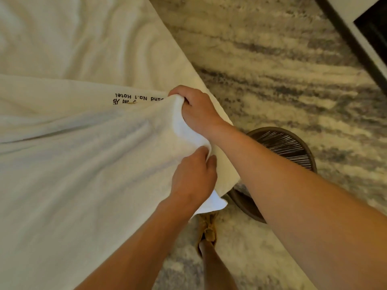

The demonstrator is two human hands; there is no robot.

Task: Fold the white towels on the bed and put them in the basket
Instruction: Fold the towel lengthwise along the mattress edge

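Gripping the white towel (pixel 83 164) along its near right edge, both hands work close together above the side of the bed (pixel 62 38). The right hand (pixel 196 109) reaches forward on an extended forearm that enters from the lower right. Its fingers are curled over a bunched fold of the edge, with the knuckles facing up and the thumb hidden beneath the fabric. The left hand (pixel 194 174) sits nearer the body, on a forearm rising from the bottom of the view. It pinches the same edge between thumb and curled fingers, back of the hand upward.

Between the two hands the edge is lifted into a short raised ridge. The rest of the towel spreads out leftward over the bed, with black printed lettering (pixel 138 99) showing upside down just left of the right hand. One corner hangs below the left wrist.

The basket (pixel 274 129), round and dark, stands on the patterned carpet (pixel 293 70) just beside the bed, partly hidden under the right forearm. A foot in a brown slipper (pixel 207 229) is planted near it.
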